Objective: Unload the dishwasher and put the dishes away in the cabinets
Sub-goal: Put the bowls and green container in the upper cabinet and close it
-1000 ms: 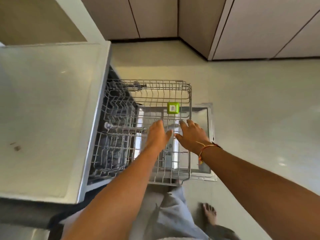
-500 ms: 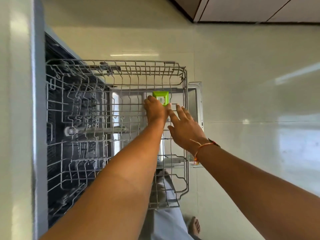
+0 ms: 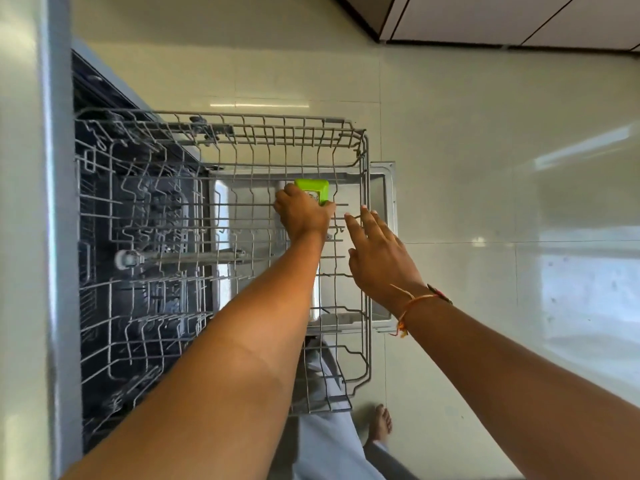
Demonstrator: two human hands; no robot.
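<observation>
Green plastic item (image 3: 313,188) is sitting toward the outer end of the wire rack (image 3: 242,133), which is standing pulled out above the lowered dishwasher door (image 3: 384,188). The left hand (image 3: 303,213) is gripping the item from the near side, with the thumb and fingers curling against its lower edge and left face. The fingertips on the far side are hidden, so the depth of the hold cannot be confirmed. The right hand (image 3: 377,258) is hovering just beside it with fingers straight and spread apart, holding nothing. Its tips are lying at the rack's front wires (actual contact cannot be told).

Assessment: the step in hand is lifting this piece out.

- The item is sitting among upright tines, so a straight upward lift is advisable. A sideways drag is likely to snag on the wires.
- The plastic looks light and may be wet, so a full wrap of the fingers is preferable to a pinch at one corner.
- The free hand is well placed to steady the front rail while the lift is being made.
- The cabinets (image 3: 519,19) are standing well apart across the tiled floor (image 3: 485,168), so a carry will be needed.
</observation>
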